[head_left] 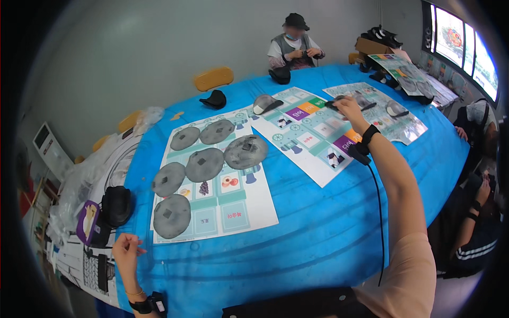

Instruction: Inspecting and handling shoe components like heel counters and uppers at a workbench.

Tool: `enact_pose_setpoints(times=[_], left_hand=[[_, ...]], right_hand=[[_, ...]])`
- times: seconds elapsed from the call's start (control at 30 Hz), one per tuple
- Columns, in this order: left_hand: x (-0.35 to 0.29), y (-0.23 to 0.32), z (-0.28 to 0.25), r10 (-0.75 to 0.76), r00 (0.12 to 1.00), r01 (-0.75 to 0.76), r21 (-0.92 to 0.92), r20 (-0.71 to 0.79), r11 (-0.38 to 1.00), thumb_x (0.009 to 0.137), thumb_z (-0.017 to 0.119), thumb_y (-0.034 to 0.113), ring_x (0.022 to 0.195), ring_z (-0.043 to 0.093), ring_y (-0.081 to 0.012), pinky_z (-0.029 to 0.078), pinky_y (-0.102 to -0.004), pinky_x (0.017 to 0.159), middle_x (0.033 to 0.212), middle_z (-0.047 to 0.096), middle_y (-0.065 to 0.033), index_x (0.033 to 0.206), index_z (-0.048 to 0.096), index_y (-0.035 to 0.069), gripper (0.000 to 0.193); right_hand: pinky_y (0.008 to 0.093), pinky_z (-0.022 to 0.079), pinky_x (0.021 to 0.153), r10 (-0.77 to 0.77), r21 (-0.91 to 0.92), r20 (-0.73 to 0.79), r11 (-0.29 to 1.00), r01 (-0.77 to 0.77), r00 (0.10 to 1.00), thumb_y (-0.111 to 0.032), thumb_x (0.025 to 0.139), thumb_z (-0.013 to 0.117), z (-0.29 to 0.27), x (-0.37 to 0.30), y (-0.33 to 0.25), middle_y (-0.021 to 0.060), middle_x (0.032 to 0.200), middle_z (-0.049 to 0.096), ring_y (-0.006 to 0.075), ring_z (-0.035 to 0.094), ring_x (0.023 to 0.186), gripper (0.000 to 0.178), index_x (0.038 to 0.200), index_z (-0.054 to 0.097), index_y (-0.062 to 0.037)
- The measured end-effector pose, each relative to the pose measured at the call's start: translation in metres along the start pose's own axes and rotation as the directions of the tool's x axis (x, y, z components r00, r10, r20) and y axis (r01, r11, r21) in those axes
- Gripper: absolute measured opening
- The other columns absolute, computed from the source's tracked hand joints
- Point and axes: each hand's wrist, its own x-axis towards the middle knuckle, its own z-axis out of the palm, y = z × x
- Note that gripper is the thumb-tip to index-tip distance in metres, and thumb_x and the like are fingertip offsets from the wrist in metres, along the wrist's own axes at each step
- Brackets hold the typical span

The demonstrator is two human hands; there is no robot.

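Note:
My right hand [351,110] reaches over a printed sheet [318,172] toward the far side of the table. Its fingers are pinched at a small dark cap [331,105], mostly hidden by the hand. A grey cap with a dark brim [266,104] lies to its left on the same sheet; another grey cap [396,109] rests farther right. My left hand [127,248] hovers by the table's left edge, fingers loosely curled, with nothing visible in them. Several flat grey rounds with dark square patches, such as the nearest disc [172,216], cover part of the left printed sheet [260,204].
Blue cloth covers the table [313,233]. A black cap [213,99] lies at the back, before a yellow chair [213,78]. Across the table sits a person [295,47] handling something dark; another person [477,212] is at the right. A purple-rimmed case [89,222] stands left.

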Motion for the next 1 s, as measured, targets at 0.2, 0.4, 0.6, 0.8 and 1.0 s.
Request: enact_pose_setpoints(times=[0.2, 0.4, 0.6, 0.8, 1.0], left_hand=[[0.000, -0.013, -0.001, -0.034, 0.998, 0.025, -0.182, -0.046, 0.983, 0.098, 0.065, 0.020, 0.058, 0.062, -0.0101, 0.051, -0.0227, 0.054, 0.079, 0.068, -0.0055, 0.092, 0.064, 0.003, 0.018], [0.003, -0.027, -0.021, -0.197, 0.959, 0.133, -0.289, -0.204, 0.948, 0.097, 0.064, 0.021, 0.065, 0.067, -0.0121, 0.051, -0.0241, 0.059, 0.086, 0.072, -0.0061, 0.098, 0.066, 0.005, 0.016], [0.002, -0.046, -0.038, -0.267, 0.917, 0.162, -0.335, -0.297, 0.928, 0.098, 0.062, 0.022, 0.067, 0.068, -0.0118, 0.050, -0.0241, 0.063, 0.088, 0.073, -0.0051, 0.098, 0.066, 0.006, 0.016], [0.003, -0.065, -0.042, -0.270, 0.917, 0.168, -0.332, -0.292, 0.928, 0.098, 0.064, 0.023, 0.066, 0.067, -0.0118, 0.050, -0.0245, 0.063, 0.088, 0.072, -0.0061, 0.104, 0.067, 0.005, 0.019], [0.008, -0.066, -0.034, -0.287, 0.909, 0.188, -0.317, -0.303, 0.930, 0.099, 0.064, 0.027, 0.064, 0.066, -0.0107, 0.049, -0.0228, 0.059, 0.088, 0.071, -0.0038, 0.104, 0.067, 0.007, 0.021]], right_hand=[[0.0537, 0.045, 0.098, -0.265, -0.834, 0.242, 0.436, 0.339, 0.934, -0.034, 0.087, 0.065, -0.002, 0.100, 0.140, 0.0226, 0.115, 0.065, 0.0394, 0.058, 0.113, 0.035, 0.112, 0.072, -0.0098], [0.0557, 0.043, 0.093, 0.189, -0.293, 0.022, 0.940, -0.174, 0.982, -0.033, 0.092, 0.059, 0.001, 0.130, 0.171, 0.0172, 0.105, 0.063, 0.0375, 0.061, 0.103, 0.041, 0.121, 0.063, -0.0046], [0.0473, 0.049, 0.085, -0.213, -0.580, 0.072, 0.786, 0.214, 0.974, -0.038, 0.103, 0.046, 0.004, 0.122, 0.195, 0.0177, 0.105, 0.064, 0.0376, 0.059, 0.102, 0.041, 0.119, 0.063, -0.0045], [0.0509, 0.044, 0.087, -0.326, -0.681, -0.007, 0.694, 0.234, 0.945, -0.026, 0.100, 0.046, 0.008, 0.135, 0.224, 0.0204, 0.101, 0.065, 0.0424, 0.057, 0.098, 0.034, 0.100, 0.069, -0.0006], [0.0515, 0.046, 0.089, -0.439, -0.792, 0.041, 0.534, 0.297, 0.898, -0.018, 0.097, 0.053, -0.006, 0.097, 0.174, 0.0256, 0.100, 0.064, 0.0446, 0.056, 0.101, 0.026, 0.089, 0.064, 0.0047]])
